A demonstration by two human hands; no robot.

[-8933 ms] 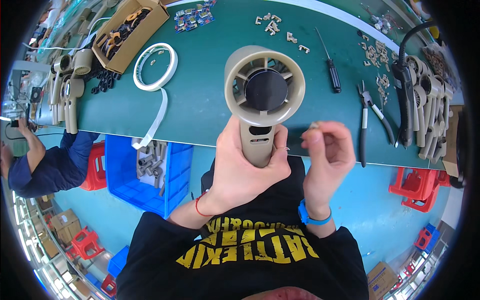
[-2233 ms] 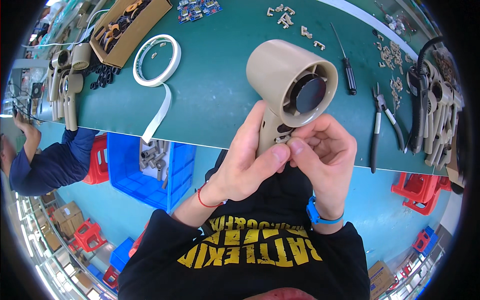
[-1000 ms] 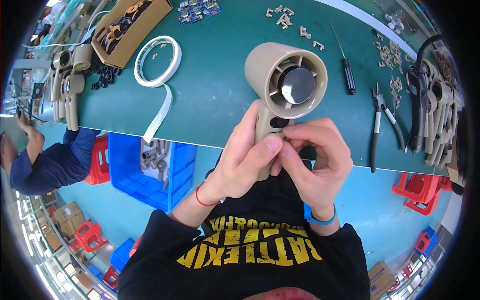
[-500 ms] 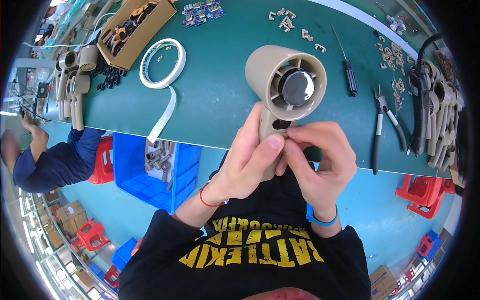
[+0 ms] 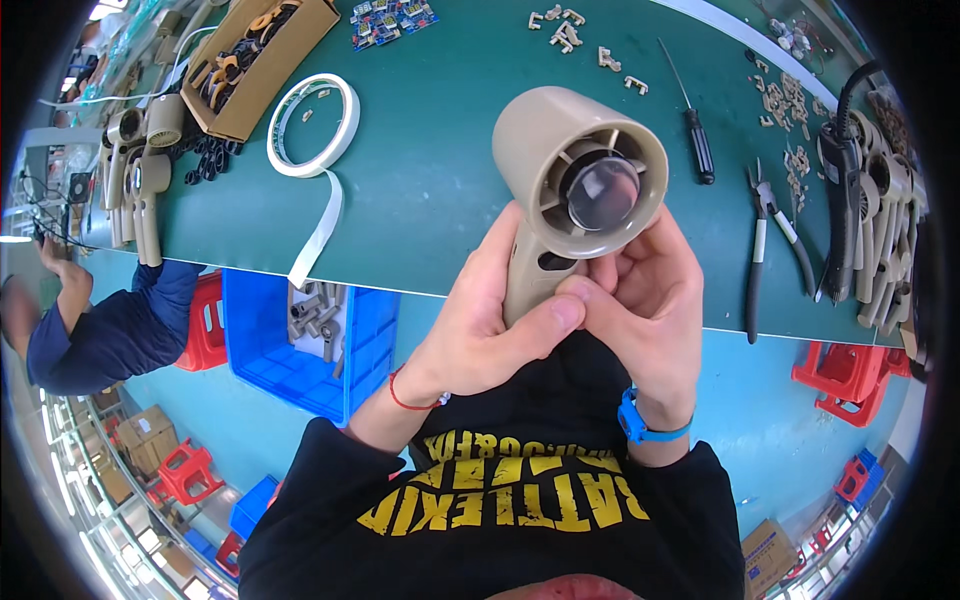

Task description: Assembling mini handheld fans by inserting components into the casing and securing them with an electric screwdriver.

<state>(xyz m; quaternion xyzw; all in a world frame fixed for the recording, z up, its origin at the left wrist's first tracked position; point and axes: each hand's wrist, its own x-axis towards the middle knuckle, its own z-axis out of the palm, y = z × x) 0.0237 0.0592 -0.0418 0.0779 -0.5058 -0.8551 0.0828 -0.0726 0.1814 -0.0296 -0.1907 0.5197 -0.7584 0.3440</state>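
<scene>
Over the table's near edge I hold a beige handheld fan (image 5: 520, 135), with its round barrel up and its open end facing me. Inside the barrel, vanes surround a shiny dark round hub (image 5: 602, 192). My left hand (image 5: 480, 320) is closed around the handle (image 5: 535, 285), thumb along its front, below a dark oval opening (image 5: 556, 262). My right hand (image 5: 645, 310) grips the handle from the other side just under the barrel. Its thumb tip meets the left thumb, and some of its fingers are hidden behind the fan.
On the green table (image 5: 420, 200) lie a tape roll (image 5: 350, 125), a screwdriver (image 5: 700, 145), pliers (image 5: 765, 215), small beige parts (image 5: 565, 35), circuit boards (image 5: 390, 22) and a carton of dark parts (image 5: 290, 60). More fan bodies (image 5: 880, 230) stand right. A blue crate (image 5: 375, 340) and a seated person (image 5: 110, 325) are left.
The fan has turned and tilted slightly, its barrel shifting a little right. My right hand has moved from the handle's front to farther around its side, under the barrel.
</scene>
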